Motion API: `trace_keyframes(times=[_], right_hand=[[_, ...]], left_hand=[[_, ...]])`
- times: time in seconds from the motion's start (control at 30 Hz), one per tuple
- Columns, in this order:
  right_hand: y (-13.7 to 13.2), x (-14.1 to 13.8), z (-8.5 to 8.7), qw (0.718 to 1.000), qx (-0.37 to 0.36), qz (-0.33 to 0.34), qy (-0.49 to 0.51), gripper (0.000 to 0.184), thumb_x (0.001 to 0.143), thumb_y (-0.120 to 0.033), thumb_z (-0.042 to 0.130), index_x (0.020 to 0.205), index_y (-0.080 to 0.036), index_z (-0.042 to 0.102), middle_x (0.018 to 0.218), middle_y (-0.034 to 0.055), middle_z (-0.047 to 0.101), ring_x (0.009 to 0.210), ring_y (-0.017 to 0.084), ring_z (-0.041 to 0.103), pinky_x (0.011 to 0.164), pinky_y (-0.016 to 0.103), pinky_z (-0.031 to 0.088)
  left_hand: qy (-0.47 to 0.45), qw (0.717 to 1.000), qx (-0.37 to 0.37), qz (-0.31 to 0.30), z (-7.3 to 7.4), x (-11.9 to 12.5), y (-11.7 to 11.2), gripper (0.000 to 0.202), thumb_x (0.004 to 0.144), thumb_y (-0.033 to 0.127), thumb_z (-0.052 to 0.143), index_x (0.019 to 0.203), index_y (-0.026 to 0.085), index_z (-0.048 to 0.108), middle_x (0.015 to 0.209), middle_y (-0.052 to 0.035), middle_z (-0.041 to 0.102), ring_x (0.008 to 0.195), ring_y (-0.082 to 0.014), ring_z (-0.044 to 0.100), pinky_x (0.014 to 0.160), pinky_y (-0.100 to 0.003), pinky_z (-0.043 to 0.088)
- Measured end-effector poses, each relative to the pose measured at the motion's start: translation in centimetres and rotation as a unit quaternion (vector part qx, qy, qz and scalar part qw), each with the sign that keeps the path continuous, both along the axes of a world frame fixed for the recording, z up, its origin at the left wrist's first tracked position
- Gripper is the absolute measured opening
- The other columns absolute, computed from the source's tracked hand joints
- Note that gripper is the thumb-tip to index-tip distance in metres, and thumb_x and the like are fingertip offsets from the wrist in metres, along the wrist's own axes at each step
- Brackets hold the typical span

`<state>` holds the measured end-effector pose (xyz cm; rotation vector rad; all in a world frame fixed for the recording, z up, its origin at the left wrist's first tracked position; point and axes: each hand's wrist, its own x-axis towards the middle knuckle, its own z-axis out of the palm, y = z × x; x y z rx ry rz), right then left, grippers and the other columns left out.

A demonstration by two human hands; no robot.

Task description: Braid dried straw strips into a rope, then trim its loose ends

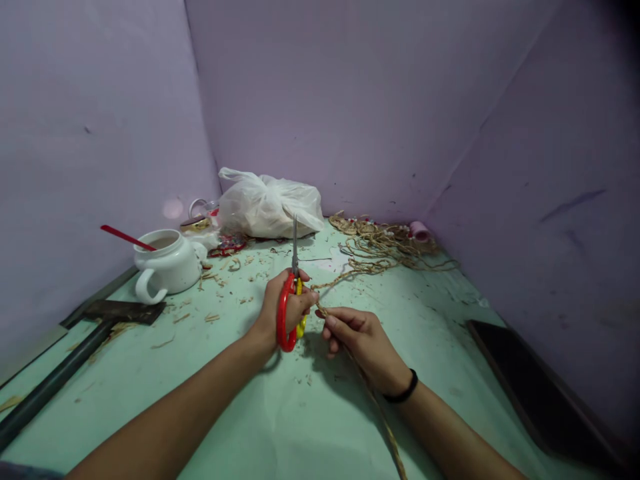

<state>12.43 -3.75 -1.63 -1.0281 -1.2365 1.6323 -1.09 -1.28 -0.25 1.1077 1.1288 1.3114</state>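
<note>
My left hand (285, 303) is closed around scissors (287, 313) with red and yellow handles, their blades pointing up and away from me. Its thumb and fingertips also touch a thin twisted straw-coloured cord (380, 420). My right hand (363, 340), a black band on its wrist, pinches the same cord just beside the left fingertips. From there one length runs down past the right wrist toward me. Beyond my hands the cord leads to a heap of tan cords (380, 247) near the back wall.
At left stand a white pot (173, 267) with a red stick in it and a dark hammer-like tool (60, 373). Behind is a tied white plastic bag (270, 207). A pink spool (419, 231) lies back right, a dark flat slab (540, 393) at right. Straw scraps litter the green table (225, 413).
</note>
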Motion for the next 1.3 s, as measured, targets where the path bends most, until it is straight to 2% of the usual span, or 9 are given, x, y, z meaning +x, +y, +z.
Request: trace_keyframes(times=[0.1,0.17,0.27,0.4,0.5,0.57,0.9,1.07,1.3], right_hand=[[0.0,0.3,0.4,0.999,-0.026,-0.022,0.043,0.032,0.061,-0.038,0.070,0.081,-0.013,0.066,0.059,-0.0007,0.056,0.043,0.007,0.047,0.043,0.023,0.043],[0.0,0.4,0.8,0.995,-0.045,-0.060,0.058,0.032,0.058,-0.037,0.072,0.079,-0.013,0.067,0.063,0.0005,0.058,0.046,0.007,0.048,0.041,0.022,0.042],[0.3,0.8,1.3,0.991,-0.046,-0.119,0.046,0.031,0.053,-0.034,0.074,0.076,-0.014,0.068,0.068,0.0012,0.058,0.051,0.008,0.048,0.037,0.020,0.039],[0.8,1.5,1.7,0.988,-0.023,-0.150,-0.006,0.029,0.055,-0.032,0.072,0.076,-0.013,0.068,0.049,-0.0030,0.050,0.040,0.006,0.038,0.034,0.019,0.028],[1.0,1.7,1.8,0.988,0.001,-0.155,-0.009,0.022,0.056,-0.027,0.069,0.073,-0.012,0.067,0.046,-0.0038,0.049,0.038,0.004,0.035,0.036,0.019,0.023],[1.0,1.7,1.9,0.987,0.009,-0.158,-0.001,0.022,0.055,-0.020,0.067,0.076,-0.012,0.068,0.045,-0.0040,0.049,0.040,0.005,0.036,0.038,0.020,0.023],[1.0,2.0,2.5,0.980,0.095,-0.166,-0.052,0.020,0.052,-0.012,0.060,0.068,-0.017,0.071,0.060,0.0002,0.062,0.055,0.010,0.046,0.051,0.022,0.033],[1.0,2.1,2.5,0.987,0.050,-0.139,-0.054,0.021,0.051,-0.010,0.059,0.067,-0.017,0.071,0.059,0.0000,0.064,0.053,0.010,0.047,0.051,0.022,0.035],[1.1,2.2,2.4,0.994,0.024,-0.105,-0.020,0.021,0.049,-0.009,0.059,0.065,-0.016,0.071,0.062,0.0007,0.066,0.054,0.010,0.049,0.053,0.022,0.035]], left_hand=[[0.068,0.997,0.024,-0.015,0.6,-0.8,-0.3,0.023,0.068,0.029,0.056,0.086,0.019,0.044,0.057,0.0052,0.049,0.041,-0.0071,0.043,0.041,-0.018,0.034],[0.181,0.980,0.076,-0.014,0.9,-1.6,-0.5,0.019,0.072,0.029,0.051,0.088,0.020,0.047,0.063,0.0026,0.052,0.047,-0.0090,0.047,0.046,-0.020,0.037],[0.393,0.901,0.183,-0.027,1.4,-3.0,-0.8,0.023,0.073,0.020,0.047,0.096,0.020,0.050,0.077,-0.0020,0.056,0.065,-0.0141,0.051,0.061,-0.025,0.040],[0.585,0.770,0.247,-0.063,1.7,-3.4,-0.9,0.032,0.077,0.012,0.035,0.105,0.016,0.048,0.094,-0.0091,0.052,0.085,-0.0203,0.048,0.075,-0.035,0.039],[0.658,0.708,0.244,-0.082,1.4,-2.9,-1.0,0.034,0.079,0.011,0.033,0.110,0.016,0.046,0.094,-0.0095,0.051,0.086,-0.0213,0.047,0.076,-0.037,0.039],[0.682,0.684,0.247,-0.082,1.2,-2.7,-1.1,0.036,0.080,0.012,0.032,0.113,0.017,0.045,0.095,-0.0097,0.051,0.087,-0.0216,0.047,0.077,-0.037,0.039],[0.701,0.661,0.251,-0.093,0.9,-2.8,-0.9,0.032,0.083,0.014,0.031,0.110,0.018,0.047,0.093,-0.0089,0.052,0.086,-0.0206,0.048,0.076,-0.037,0.039],[0.719,0.634,0.276,-0.076,1.0,-2.8,-0.8,0.031,0.084,0.014,0.030,0.108,0.017,0.049,0.092,-0.0095,0.052,0.085,-0.0210,0.047,0.076,-0.037,0.039],[0.709,0.640,0.279,-0.099,1.3,-2.9,-0.8,0.030,0.083,0.014,0.031,0.106,0.018,0.051,0.089,-0.0090,0.053,0.082,-0.0203,0.048,0.075,-0.036,0.039]])
